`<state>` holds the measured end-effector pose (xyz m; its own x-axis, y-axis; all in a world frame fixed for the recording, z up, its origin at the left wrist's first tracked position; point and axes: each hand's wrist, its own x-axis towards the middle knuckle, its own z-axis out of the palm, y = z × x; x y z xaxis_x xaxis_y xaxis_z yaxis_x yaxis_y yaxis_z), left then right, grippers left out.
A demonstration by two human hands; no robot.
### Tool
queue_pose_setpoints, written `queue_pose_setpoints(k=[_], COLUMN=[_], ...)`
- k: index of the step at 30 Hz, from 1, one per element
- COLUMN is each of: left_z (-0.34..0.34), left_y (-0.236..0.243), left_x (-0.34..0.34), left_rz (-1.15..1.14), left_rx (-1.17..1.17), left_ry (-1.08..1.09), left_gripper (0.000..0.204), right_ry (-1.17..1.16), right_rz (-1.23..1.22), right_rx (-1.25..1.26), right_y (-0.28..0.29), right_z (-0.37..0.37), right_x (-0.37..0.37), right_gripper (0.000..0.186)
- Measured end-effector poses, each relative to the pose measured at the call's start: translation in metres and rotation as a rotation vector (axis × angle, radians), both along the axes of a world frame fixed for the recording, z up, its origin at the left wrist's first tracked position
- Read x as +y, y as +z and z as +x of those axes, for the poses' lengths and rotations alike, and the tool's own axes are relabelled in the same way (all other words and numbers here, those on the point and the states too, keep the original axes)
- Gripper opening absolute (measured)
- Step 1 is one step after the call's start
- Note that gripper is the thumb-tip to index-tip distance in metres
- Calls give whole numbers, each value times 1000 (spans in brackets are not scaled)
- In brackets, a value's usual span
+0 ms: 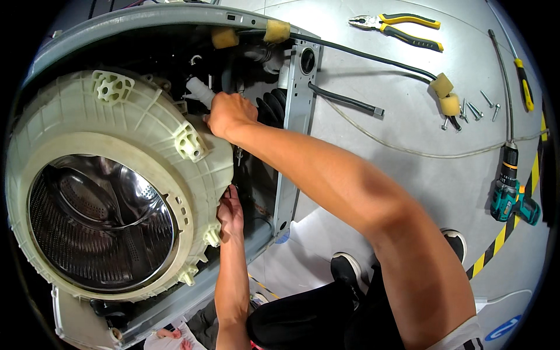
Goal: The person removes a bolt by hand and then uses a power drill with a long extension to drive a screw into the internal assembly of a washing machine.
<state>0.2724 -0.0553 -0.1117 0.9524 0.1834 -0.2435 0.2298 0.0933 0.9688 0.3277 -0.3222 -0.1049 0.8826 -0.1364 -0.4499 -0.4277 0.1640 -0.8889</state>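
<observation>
A pale plastic washing machine tub with a shiny steel drum inside its round opening sits in a grey metal cabinet. My right hand is closed at the tub's upper right edge, right beside a short white plastic pipe. What its fingers wrap round is hidden. Lower down, my left hand is turned palm up with its fingers curled against the tub's right rim. Part of those fingers is hidden by the rim.
On the grey floor lie yellow-black pliers, loose screws, a screwdriver and a teal cordless drill with a long shaft. A black cable with foam blocks trails from the cabinet. Another person's hand shows at the bottom.
</observation>
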Motion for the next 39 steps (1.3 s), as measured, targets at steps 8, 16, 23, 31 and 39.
queue_pose_setpoints(k=[8,16,23,31,39], left_z=[2,-3,3,-4,-4], left_y=[-1,1,-2,2,2], left_x=[14,-8,16,-10,-11], left_rz=[-13,3,-5,-43,-2], left_rx=[0,11,-3,0,8], left_ry=[-80,1,-77,-31,7], left_gripper=[30,24,27,22,22], right_ry=[-3,17,42,34,-16], right_rz=[4,-41,-112,4,-42], right_rx=[-24,-47,-91,-1,-75], right_y=[0,-1,0,-5,-4], right_z=[4,2,7,5,-3], right_x=[-2,-5,2,-2,2], right_gripper=[38,33,34,39,41])
